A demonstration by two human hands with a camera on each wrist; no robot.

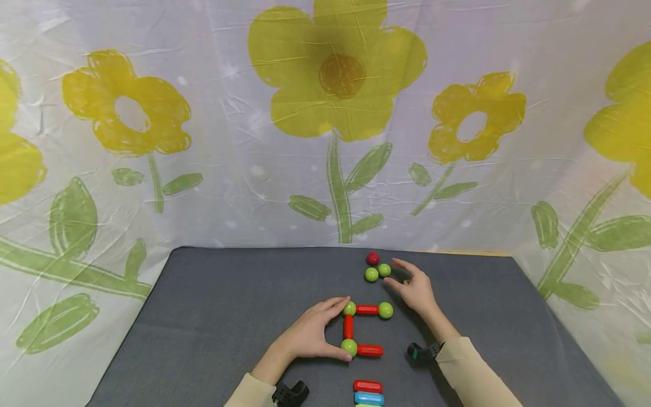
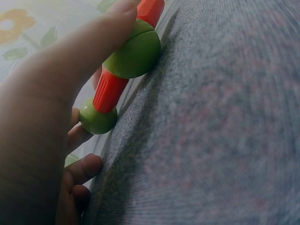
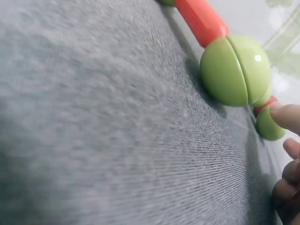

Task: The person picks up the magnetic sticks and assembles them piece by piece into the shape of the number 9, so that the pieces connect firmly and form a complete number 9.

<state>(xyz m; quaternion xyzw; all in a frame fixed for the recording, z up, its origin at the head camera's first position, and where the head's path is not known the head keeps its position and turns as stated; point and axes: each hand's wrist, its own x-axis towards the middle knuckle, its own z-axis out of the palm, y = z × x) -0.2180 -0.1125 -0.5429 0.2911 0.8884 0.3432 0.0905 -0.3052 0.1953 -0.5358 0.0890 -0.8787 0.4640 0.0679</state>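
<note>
A ball-and-stick toy frame of green balls and red rods [image 1: 348, 327] lies on the dark cloth, open on its right side. My left hand [image 1: 308, 334] spans its left side, thumb at the near green ball [image 1: 348, 347] and fingers at the far one [image 1: 349, 308]. In the left wrist view the thumb lies against a green ball [image 2: 136, 54]. Farther back, my right hand [image 1: 416, 289] reaches beside two loose green balls [image 1: 372, 275] and a red ball [image 1: 373, 258]. Its thumb and index finger are spread, holding nothing; whether they touch a ball I cannot tell.
Nearest me, a red rod [image 1: 368, 386], a blue rod [image 1: 369, 398] and a partly cut-off green one lie in a row. Dark cloth covers the table [image 1: 213, 316]. Behind it hangs a white curtain [image 1: 229, 169] with yellow flowers.
</note>
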